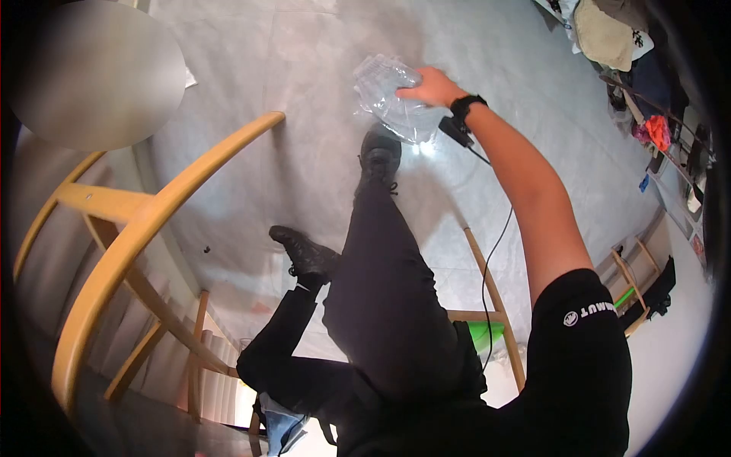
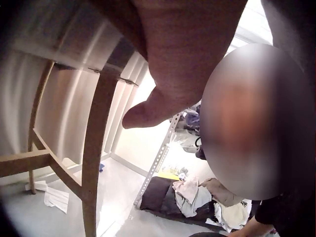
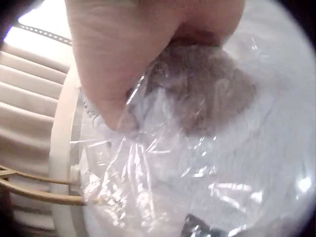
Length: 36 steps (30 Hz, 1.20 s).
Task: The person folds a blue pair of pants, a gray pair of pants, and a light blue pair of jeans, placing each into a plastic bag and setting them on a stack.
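My right hand [image 1: 434,87] reaches forward and down, pinching a crinkled clear plastic bag [image 1: 381,90] between thumb and fingers. In the head view the bag spreads just past the toe of the forward black shoe [image 1: 379,156], over the pale floor. The right wrist view shows the thumb pressed to the shiny film [image 3: 143,173], its folds running out from the grip. My left hand [image 2: 182,54] appears only in the left wrist view, with the thumb extended. Its other fingers are hidden. A wooden chair frame [image 2: 94,143] shows beyond it.
Curved wooden chair parts [image 1: 164,217] rise at the left. A wooden leg [image 1: 495,297] stands beside my right thigh, and a black cable [image 1: 485,282] hangs from the right wrist. Clothes and other items [image 1: 609,34] pile up along the right wall. Pleated curtains [image 3: 24,89] hang behind.
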Tool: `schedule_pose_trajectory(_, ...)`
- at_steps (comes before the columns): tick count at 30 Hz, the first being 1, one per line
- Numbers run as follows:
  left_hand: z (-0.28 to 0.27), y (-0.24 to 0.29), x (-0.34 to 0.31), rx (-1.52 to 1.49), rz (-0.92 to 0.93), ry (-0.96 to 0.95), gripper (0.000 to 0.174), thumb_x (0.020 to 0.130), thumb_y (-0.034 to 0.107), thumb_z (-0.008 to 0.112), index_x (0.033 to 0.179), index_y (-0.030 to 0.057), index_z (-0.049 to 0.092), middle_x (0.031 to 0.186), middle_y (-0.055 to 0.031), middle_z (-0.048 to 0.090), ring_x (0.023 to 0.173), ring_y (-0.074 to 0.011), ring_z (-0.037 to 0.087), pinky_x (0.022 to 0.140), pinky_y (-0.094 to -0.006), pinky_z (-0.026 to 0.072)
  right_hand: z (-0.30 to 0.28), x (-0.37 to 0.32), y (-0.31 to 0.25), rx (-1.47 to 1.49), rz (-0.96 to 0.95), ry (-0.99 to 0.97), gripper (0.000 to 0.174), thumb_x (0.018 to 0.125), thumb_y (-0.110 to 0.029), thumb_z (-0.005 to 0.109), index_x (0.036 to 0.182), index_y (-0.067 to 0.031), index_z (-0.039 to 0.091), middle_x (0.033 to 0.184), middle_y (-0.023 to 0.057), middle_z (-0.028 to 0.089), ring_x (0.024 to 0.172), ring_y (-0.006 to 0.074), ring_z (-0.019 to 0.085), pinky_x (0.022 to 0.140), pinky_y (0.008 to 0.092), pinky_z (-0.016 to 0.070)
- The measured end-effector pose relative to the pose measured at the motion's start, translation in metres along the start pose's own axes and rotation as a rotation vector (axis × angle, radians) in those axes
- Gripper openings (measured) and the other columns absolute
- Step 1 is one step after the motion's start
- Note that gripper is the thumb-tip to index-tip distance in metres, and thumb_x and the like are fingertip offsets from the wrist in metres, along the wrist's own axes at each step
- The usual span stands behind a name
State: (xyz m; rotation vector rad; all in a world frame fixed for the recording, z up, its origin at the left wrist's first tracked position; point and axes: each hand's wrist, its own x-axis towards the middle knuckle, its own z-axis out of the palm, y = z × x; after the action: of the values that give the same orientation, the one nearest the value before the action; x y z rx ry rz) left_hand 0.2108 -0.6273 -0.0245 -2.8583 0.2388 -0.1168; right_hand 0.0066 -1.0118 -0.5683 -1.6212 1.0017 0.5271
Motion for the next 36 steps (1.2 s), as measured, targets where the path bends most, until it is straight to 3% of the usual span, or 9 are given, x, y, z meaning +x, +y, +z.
schedule_pose_trajectory(3, 0.007, 0.017, 0.002, -0.088, 0.139, 0.001, 0.098, 0.071, 0.058, 0.069, 0.133, -0.0063, 0.029, 0.115, -0.0241, 0.051, 0.102, -0.0265, 0.052, 0.087, -0.0328, 0.0457, 0.006, -0.032, -0.025, -0.099, -0.117, 0.160, 0.052, 0.071, -0.042, 0.070, 0.103, -0.0019, 0.063, 0.093, 0.0182, 0.065, 0.090, 0.0318, 0.060, 0.080, 0.0383, 0.0455)
schedule_pose_trajectory(6, 0.000, 0.079, 0.020, 0.058, 0.860, 0.282, 0.064, 0.077, 0.022, 0.071, 0.130, 0.0027, 0.040, 0.121, -0.0217, 0.049, 0.110, -0.0310, 0.050, 0.095, -0.0406, 0.0424, 0.011, -0.073, -0.037, -0.235, -0.359, 0.674, 0.047, 0.070, -0.043, 0.069, 0.090, -0.0002, 0.064, 0.079, 0.0185, 0.065, 0.077, 0.0323, 0.062, 0.070, 0.0390, 0.0483)
schedule_pose_trajectory(7, 0.006, 0.066, 0.011, -0.203, 0.519, 0.072, 0.078, 0.076, 0.004, 0.062, 0.142, 0.0031, 0.021, 0.142, -0.0184, 0.030, 0.131, -0.0339, 0.029, 0.110, -0.0439, 0.0197, 0.003, -0.095, -0.056, -0.245, -0.384, 0.694, 0.047, 0.070, -0.043, 0.069, 0.090, -0.0002, 0.064, 0.079, 0.0185, 0.065, 0.077, 0.0323, 0.062, 0.070, 0.0390, 0.0483)
schedule_pose_trajectory(9, 0.009, 0.061, 0.018, -0.267, 0.668, 0.177, 0.077, 0.071, 0.003, 0.069, 0.138, 0.0011, 0.032, 0.141, -0.0179, 0.033, 0.130, -0.0337, 0.030, 0.108, -0.0410, 0.0206, -0.021, -0.145, -0.097, 0.153, -0.165, 0.510, 0.045, 0.070, -0.040, 0.070, 0.090, -0.0001, 0.064, 0.081, 0.0194, 0.065, 0.081, 0.0347, 0.060, 0.072, 0.0401, 0.0478)
schedule_pose_trajectory(17, 0.015, 0.053, 0.010, -0.306, 0.658, 0.298, 0.083, 0.063, 0.013, 0.074, 0.136, 0.0072, 0.035, 0.133, -0.0222, 0.036, 0.124, -0.0385, 0.033, 0.103, -0.0469, 0.0276, -0.059, -0.309, -0.192, -0.274, -0.511, 1.035, 0.038, 0.074, -0.035, 0.067, 0.087, 0.0002, 0.062, 0.079, 0.0181, 0.064, 0.074, 0.0353, 0.060, 0.071, 0.0424, 0.0457)
schedule_pose_trajectory(23, 0.014, 0.053, -0.047, -1.165, 0.944, 0.129, 0.075, 0.070, 0.009, 0.073, 0.134, -0.0008, 0.035, 0.135, -0.0189, 0.039, 0.125, -0.0337, 0.039, 0.103, -0.0404, 0.0322, -0.041, -0.432, -0.267, 0.256, -0.606, 0.701, 0.028, 0.082, -0.027, 0.065, 0.093, -0.0009, 0.062, 0.075, 0.0019, 0.062, 0.067, 0.0093, 0.056, 0.060, 0.0273, 0.0437)
schedule_pose_trajectory(28, 0.066, 0.062, -0.110, -2.402, 0.571, -0.839, 0.068, 0.093, 0.039, 0.049, 0.140, -0.0002, 0.020, 0.141, -0.0135, 0.034, 0.131, -0.0253, 0.032, 0.108, -0.0377, 0.0251, 0.011, -0.508, -0.306, 0.618, -0.592, 0.213, 0.043, 0.086, -0.029, 0.063, 0.114, 0.0022, 0.054, 0.102, 0.0019, 0.059, 0.090, 0.0088, 0.053, 0.079, 0.0246, 0.0432)
schedule_pose_trajectory(31, 0.081, 0.050, -0.121, -2.516, 0.488, -1.042, 0.069, 0.095, 0.050, 0.035, 0.140, 0.0002, 0.022, 0.141, -0.0136, 0.034, 0.131, -0.0250, 0.031, 0.108, -0.0376, 0.0240, 0.035, -0.503, -0.305, 0.497, -0.563, 0.085, 0.048, 0.087, -0.030, 0.062, 0.120, 0.0017, 0.049, 0.107, 0.0041, 0.058, 0.094, 0.0095, 0.053, 0.082, 0.0255, 0.0428)
schedule_pose_trajectory(36, 0.097, 0.034, -0.122, -2.414, 0.433, -0.997, 0.059, 0.089, 0.027, 0.059, 0.134, 0.0004, 0.032, 0.133, -0.0107, 0.044, 0.121, -0.0203, 0.043, 0.102, -0.0348, 0.0334, 0.044, -0.506, -0.296, 0.366, -0.450, 0.122, 0.052, 0.087, -0.031, 0.062, 0.123, 0.0030, 0.046, 0.110, 0.0072, 0.057, 0.099, 0.0117, 0.053, 0.085, 0.0252, 0.0419)
